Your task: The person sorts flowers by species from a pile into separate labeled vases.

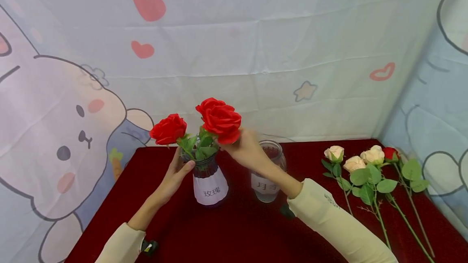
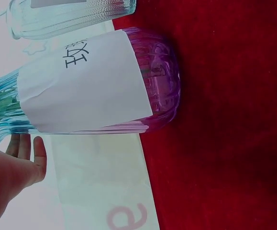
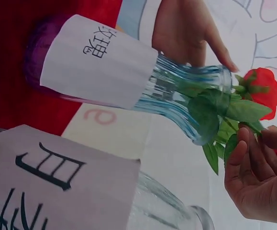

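Observation:
A glass vase [image 1: 205,169] with a purple base and a white paper label stands on the table. My left hand [image 1: 174,177] holds its neck, thumb at the front near the rim and fingers behind. One red rose [image 1: 169,129] leans left out of the vase. Above the mouth, my right hand [image 1: 245,151] pinches the green stem [image 3: 253,129] of a red rose [image 1: 222,121], just under the bloom. Red petals overlap there, so I cannot tell whether a second bloom sits behind. Green leaves [image 3: 246,110] crowd the vase mouth.
A clear glass jar [image 1: 267,197] with a paper label stands right of the vase, below my right forearm. Several cream roses [image 1: 373,155] and a red rose [image 1: 391,154] lie on the right of the dark red tablecloth [image 1: 226,238]. A printed cloth backdrop [image 1: 234,52] rises behind.

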Motion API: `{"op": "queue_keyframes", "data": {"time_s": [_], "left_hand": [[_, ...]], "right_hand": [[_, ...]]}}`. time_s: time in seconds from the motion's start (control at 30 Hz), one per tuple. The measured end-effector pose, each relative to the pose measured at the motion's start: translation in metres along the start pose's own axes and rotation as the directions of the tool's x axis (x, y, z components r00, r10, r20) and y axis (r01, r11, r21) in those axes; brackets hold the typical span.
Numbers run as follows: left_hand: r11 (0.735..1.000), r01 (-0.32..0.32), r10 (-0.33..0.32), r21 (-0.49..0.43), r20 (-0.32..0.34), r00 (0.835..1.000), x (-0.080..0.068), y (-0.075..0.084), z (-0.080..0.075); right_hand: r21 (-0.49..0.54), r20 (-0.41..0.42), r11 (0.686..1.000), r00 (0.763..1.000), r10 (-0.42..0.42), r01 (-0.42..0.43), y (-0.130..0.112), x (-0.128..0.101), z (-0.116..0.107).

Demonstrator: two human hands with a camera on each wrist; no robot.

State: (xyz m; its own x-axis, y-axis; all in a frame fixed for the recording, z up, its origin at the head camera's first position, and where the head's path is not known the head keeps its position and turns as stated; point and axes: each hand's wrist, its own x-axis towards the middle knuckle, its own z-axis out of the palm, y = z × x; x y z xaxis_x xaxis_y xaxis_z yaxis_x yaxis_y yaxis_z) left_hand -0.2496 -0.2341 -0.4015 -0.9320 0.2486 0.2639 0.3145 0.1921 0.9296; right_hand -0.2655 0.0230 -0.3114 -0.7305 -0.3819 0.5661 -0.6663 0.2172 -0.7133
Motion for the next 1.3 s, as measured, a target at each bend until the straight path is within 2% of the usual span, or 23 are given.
{"op": "queue_keyframes", "data": {"time_s": [0.23, 0.43, 0.8, 1.03, 1.13, 1.3], "left_hand": [[1.000, 0.006, -0.006, -0.003, 0.005, 1.000, -0.001, 0.001, 0.003], [1.000, 0.006, -0.006, -0.001, 0.014, 1.000, 0.000, 0.002, 0.004], [0.999, -0.027, 0.027, -0.018, 0.018, 0.999, 0.000, 0.002, 0.003], [1.000, -0.003, 0.003, 0.004, 0.036, 0.999, -0.001, 0.003, 0.002], [0.999, 0.010, -0.011, 0.031, 0.043, 0.999, 0.000, 0.004, -0.001], [0.995, 0.051, -0.055, 0.089, 0.037, 0.998, -0.001, 0.009, -0.007]], "right_hand": [[-0.013, 0.053, 0.999, 0.998, -0.041, 0.042, 0.011, -0.006, 0.010], [-0.030, 0.046, 0.998, 0.998, -0.050, 0.051, 0.017, -0.011, 0.014], [-0.032, 0.040, 0.999, 0.998, -0.038, 0.039, 0.015, -0.013, 0.012], [-0.054, 0.078, 0.996, 0.995, -0.066, 0.070, 0.011, -0.020, -0.009], [-0.049, 0.080, 0.998, 0.996, -0.035, 0.039, 0.010, -0.024, -0.022], [-0.112, 0.083, 0.994, 0.996, 0.020, -0.010, 0.011, -0.034, -0.046]]}}
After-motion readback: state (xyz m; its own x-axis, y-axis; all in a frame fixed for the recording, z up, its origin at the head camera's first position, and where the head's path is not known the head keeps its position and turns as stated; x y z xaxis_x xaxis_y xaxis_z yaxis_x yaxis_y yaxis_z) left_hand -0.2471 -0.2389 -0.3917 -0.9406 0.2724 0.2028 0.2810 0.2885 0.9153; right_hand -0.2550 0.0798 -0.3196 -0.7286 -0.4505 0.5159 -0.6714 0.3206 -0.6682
